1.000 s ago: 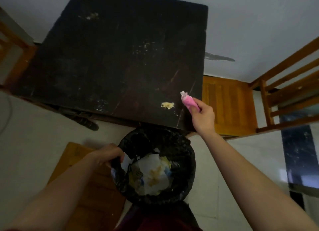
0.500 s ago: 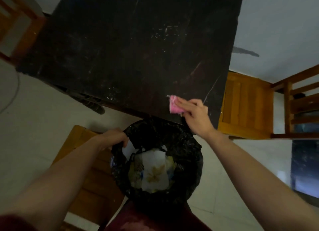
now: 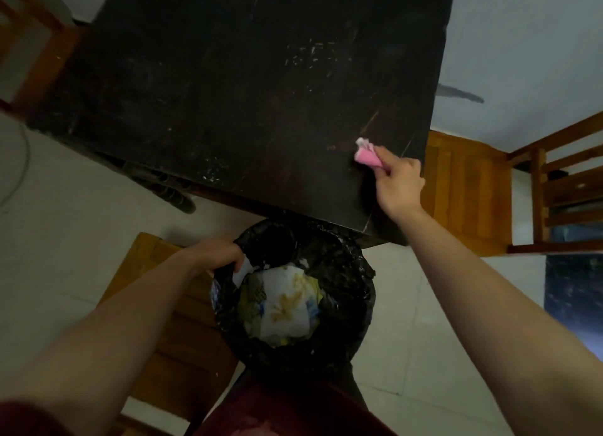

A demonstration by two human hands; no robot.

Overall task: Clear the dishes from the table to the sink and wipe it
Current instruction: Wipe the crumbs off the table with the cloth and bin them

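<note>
Bin (image 3: 354,305) holds paper waste (image 3: 287,308), prob.; L hand (image 3: 215,254) grips it, R hand (image 3: 399,183) pinches cloth (image 3: 367,156).

table (image 3: 244,93) 1 | cloth (image 3: 367,156) 1 | bin (image 3: 352,266) 1 | chairs (image 3: 466,181) (image 3: 176,354) (image 3: 39,37) 3

A pink cloth (image 3: 368,156) with a white tip is seen against the black, white-flecked table (image 3: 248,93). The bin liner (image 3: 346,305) is glossy black; white paper (image 3: 287,308) in it is stained yellow-brown. Orange-brown wood is shown by the chair (image 3: 466,187).
</note>
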